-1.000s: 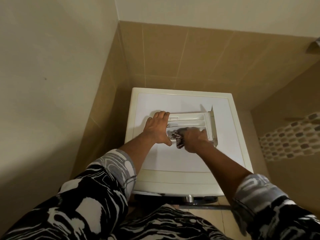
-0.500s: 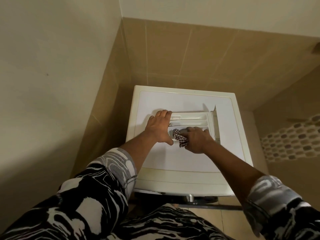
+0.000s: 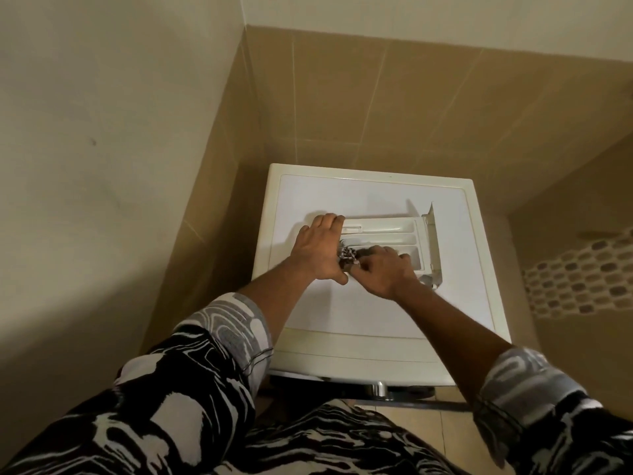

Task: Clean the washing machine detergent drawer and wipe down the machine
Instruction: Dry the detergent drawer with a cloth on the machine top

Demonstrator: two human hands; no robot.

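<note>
Cloth (image 3: 347, 257) now leftward in drawer (image 3: 383, 231) compartment

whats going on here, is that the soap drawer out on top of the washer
Yes. The detergent drawer lies flat on top of the white washing machine, taken out of its slot. The left hand presses down on the drawer's left end to steady it. The right hand holds a small checked cloth in the nearest compartment, at its left end, wiping it. The two farther compartments are uncovered.

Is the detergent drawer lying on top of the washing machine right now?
Yes, the detergent drawer lies flat on the washing machine lid, under both hands.
</note>
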